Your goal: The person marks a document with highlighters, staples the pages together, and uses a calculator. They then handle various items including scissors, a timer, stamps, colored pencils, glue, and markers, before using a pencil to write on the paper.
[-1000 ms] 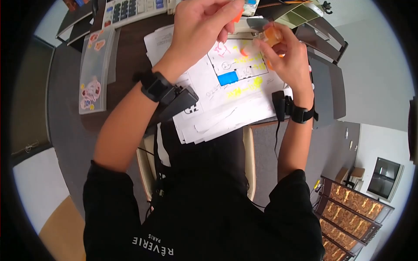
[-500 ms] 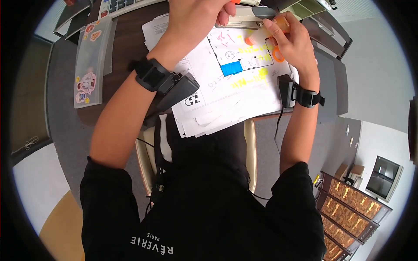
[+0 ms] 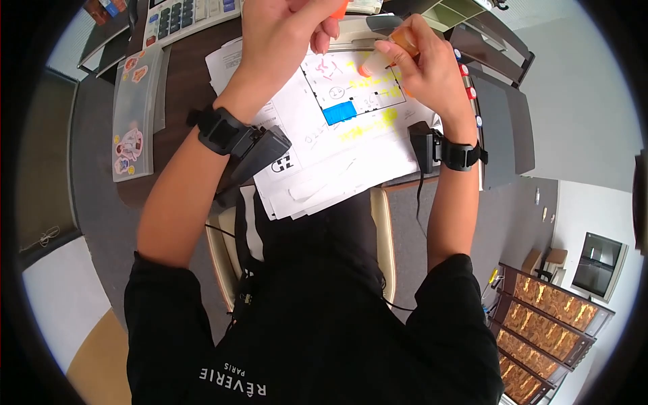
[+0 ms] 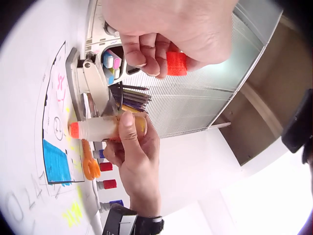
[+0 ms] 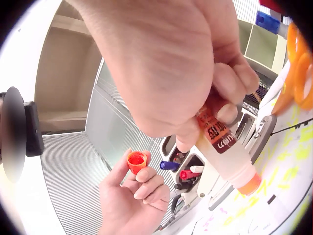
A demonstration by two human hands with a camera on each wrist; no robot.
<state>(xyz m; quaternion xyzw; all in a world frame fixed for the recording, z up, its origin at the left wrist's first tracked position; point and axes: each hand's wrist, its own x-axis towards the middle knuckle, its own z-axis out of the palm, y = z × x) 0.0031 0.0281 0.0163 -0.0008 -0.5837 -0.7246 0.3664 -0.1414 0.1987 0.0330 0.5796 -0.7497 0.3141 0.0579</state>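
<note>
My right hand (image 3: 432, 74) grips a clear liquid-glue bottle (image 5: 227, 152) with a dark red label. The bottle is tilted, its orange tip (image 4: 74, 130) pointing down close over a printed sheet (image 3: 324, 148). Between the thumb and fingers of my left hand (image 5: 132, 205) is an orange cap (image 4: 176, 63), whose hollow red inside shows in the right wrist view. That hand is raised above the desk, to the left of the bottle. The sheet carries a drawn plan with a blue block (image 3: 339, 113) and yellow and pink marks.
Orange scissors (image 4: 90, 161) lie by the bottle, near several capped markers (image 4: 108, 184). Behind are a stapler (image 4: 93, 81) and an organizer (image 4: 92, 46) with pens. A calculator (image 3: 182, 20) and a clear stickered folder (image 3: 138, 115) are at the left.
The head view has shifted slightly. My left hand with the cap has moved a little left relative to the sheet. The glue bottle stays tilted over nearly the same spot.
</note>
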